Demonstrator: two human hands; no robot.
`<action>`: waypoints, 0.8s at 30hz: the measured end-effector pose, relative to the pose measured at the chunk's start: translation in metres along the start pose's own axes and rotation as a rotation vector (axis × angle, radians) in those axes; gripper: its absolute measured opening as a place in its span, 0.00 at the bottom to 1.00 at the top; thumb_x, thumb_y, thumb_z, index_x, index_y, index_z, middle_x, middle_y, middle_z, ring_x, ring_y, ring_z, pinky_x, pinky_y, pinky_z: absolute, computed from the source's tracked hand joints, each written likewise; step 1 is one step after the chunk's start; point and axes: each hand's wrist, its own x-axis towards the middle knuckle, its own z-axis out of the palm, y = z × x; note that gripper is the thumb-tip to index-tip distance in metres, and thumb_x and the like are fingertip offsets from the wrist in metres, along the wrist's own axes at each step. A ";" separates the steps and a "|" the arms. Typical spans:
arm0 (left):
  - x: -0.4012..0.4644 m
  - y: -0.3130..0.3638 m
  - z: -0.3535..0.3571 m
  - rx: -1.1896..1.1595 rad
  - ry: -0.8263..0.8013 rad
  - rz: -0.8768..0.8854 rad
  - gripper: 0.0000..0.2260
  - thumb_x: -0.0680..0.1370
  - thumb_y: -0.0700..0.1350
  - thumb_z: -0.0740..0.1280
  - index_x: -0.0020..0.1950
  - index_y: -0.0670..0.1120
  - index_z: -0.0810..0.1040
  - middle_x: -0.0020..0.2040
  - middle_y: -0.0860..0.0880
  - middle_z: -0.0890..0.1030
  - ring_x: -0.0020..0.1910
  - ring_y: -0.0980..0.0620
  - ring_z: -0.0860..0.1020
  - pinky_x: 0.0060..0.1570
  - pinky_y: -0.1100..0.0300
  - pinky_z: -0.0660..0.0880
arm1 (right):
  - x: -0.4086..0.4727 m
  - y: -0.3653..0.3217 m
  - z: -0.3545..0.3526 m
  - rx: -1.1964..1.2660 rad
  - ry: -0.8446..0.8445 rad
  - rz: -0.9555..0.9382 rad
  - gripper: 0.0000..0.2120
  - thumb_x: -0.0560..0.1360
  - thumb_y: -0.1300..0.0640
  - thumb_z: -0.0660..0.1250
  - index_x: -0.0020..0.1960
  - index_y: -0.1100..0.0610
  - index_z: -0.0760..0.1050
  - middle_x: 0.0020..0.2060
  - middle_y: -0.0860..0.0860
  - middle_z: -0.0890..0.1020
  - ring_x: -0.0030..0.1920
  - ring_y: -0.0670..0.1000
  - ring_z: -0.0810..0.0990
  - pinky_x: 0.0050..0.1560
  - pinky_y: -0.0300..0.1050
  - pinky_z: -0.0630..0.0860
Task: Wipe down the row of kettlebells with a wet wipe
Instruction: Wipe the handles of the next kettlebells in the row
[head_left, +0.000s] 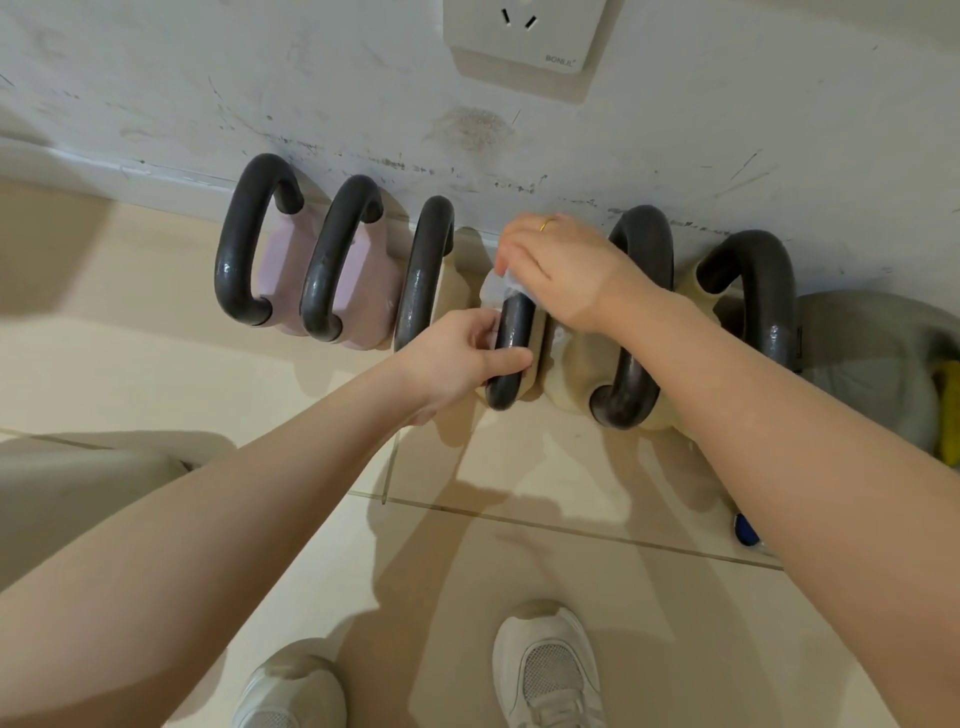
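Kettlebells stand in one row at the scuffed white wall: two pink (275, 270), four beige. Left hand (457, 358) grips the dark handle (511, 358) of the fourth kettlebell; right hand (556, 270) pinches a white wet wipe (498, 288) on that handle's far part.

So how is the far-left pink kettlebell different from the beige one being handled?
The pink-bodied kettlebell with the dark handle stands at the left end of the row with nothing touching it. The beige-bodied kettlebell with the dark handle sits mid-row; the left hand grips its handle and the right hand presses a white wet wipe onto it. Both stand on the floor against the wall, with similar dark looped handles.
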 end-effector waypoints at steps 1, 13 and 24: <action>-0.005 -0.005 0.000 -0.003 -0.008 0.014 0.07 0.75 0.37 0.67 0.50 0.35 0.74 0.45 0.38 0.76 0.45 0.44 0.76 0.60 0.40 0.71 | 0.002 -0.004 0.004 -0.033 0.049 0.017 0.19 0.81 0.53 0.46 0.53 0.58 0.74 0.53 0.54 0.77 0.58 0.55 0.72 0.67 0.50 0.60; -0.027 -0.023 -0.005 -0.046 -0.032 0.078 0.03 0.76 0.35 0.66 0.48 0.41 0.74 0.46 0.39 0.79 0.44 0.48 0.79 0.54 0.48 0.75 | 0.007 -0.026 0.022 0.633 0.112 0.279 0.16 0.81 0.54 0.49 0.43 0.59 0.71 0.40 0.53 0.72 0.42 0.50 0.69 0.40 0.41 0.65; -0.032 -0.034 -0.002 -0.013 -0.074 0.105 0.05 0.76 0.35 0.66 0.49 0.41 0.74 0.45 0.37 0.77 0.42 0.46 0.76 0.48 0.49 0.75 | 0.005 -0.026 0.025 0.981 0.212 0.535 0.15 0.75 0.55 0.58 0.30 0.53 0.70 0.30 0.51 0.74 0.36 0.51 0.73 0.40 0.44 0.69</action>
